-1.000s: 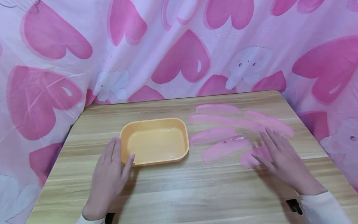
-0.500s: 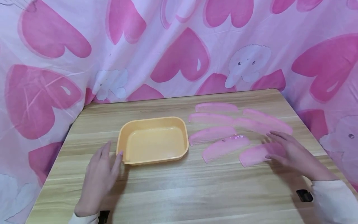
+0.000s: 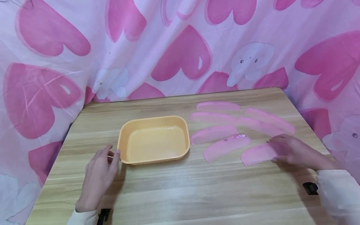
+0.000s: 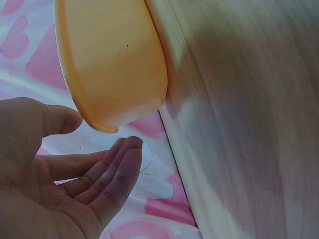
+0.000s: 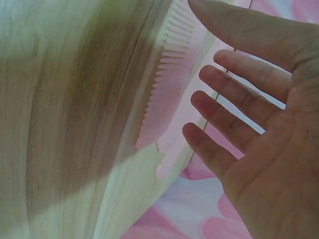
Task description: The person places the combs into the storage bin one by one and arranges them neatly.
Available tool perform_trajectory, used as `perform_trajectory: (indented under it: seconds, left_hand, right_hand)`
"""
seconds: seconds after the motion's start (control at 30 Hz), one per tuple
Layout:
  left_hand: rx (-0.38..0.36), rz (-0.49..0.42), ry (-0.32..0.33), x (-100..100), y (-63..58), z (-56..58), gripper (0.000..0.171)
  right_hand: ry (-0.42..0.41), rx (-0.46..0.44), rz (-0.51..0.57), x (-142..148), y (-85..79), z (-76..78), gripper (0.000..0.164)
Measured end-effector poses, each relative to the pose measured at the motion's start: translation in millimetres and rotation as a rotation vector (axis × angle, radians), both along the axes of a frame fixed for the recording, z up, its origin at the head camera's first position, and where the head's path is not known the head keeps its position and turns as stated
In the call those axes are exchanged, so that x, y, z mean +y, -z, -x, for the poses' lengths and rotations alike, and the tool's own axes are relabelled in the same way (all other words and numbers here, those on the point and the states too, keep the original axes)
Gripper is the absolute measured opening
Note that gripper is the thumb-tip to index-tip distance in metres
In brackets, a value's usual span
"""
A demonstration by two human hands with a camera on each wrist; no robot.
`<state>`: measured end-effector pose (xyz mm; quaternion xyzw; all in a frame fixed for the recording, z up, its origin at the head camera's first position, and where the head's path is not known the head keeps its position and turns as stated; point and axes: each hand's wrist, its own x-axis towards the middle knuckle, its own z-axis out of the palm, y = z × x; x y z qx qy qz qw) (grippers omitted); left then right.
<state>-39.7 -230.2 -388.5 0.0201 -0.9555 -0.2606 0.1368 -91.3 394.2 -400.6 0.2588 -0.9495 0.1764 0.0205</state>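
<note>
In the head view, my left hand (image 3: 97, 179) is at the left end of a yellow plastic tray (image 3: 154, 142). The left wrist view shows the thumb at the rim of the tray (image 4: 114, 59), the other fingers loosely bent beneath and apart from it. My right hand (image 3: 299, 151) is around the right end of the nearest pink comb (image 3: 258, 153), which lies on the table. From the right wrist, this comb (image 5: 164, 99) lies beyond spread, relaxed fingers (image 5: 234, 99); the thumb tip is close to it, and I cannot tell whether it touches.
Several more pink comb shapes lie right of the tray, among them a comb with a printed label (image 3: 227, 148) and a comb at the back (image 3: 218, 106). The wood-grain table (image 3: 180, 193) ends at a pink heart-patterned curtain (image 3: 180, 56) behind and at both sides.
My left hand has drawn back a little left from over the tray's edge. My right hand has shifted right, from above the nearest comb to its right end.
</note>
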Motion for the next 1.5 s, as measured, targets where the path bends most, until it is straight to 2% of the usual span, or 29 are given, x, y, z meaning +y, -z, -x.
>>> perform_trajectory:
  seconds: [0.17,0.37,0.67,0.87,1.5]
  left_hand:
    - [0.014,0.011,-0.016,1.2,-0.2,3.9,0.038]
    - [-0.028,-0.014,-0.019,2.1,-1.7,5.2,0.033]
    - [-0.040,-0.024,-0.036,1.9,-1.9,4.7,0.032]
    - [-0.060,-0.034,-0.042,3.4,-2.9,5.6,0.032]
    - [-0.150,-0.108,-0.071,4.0,-3.0,10.7,0.034]
  right_hand:
    - [-0.007,-0.029,-0.017,2.9,0.2,3.7,0.062]
    - [-0.028,-0.061,-0.030,6.1,1.5,8.8,0.058]
    - [-0.079,-0.047,-0.059,5.2,5.8,16.7,0.056]
    - [-0.052,-0.093,-0.079,5.3,4.9,20.7,0.055]
    - [-0.036,-0.133,-0.061,7.9,-0.4,20.5,0.055]
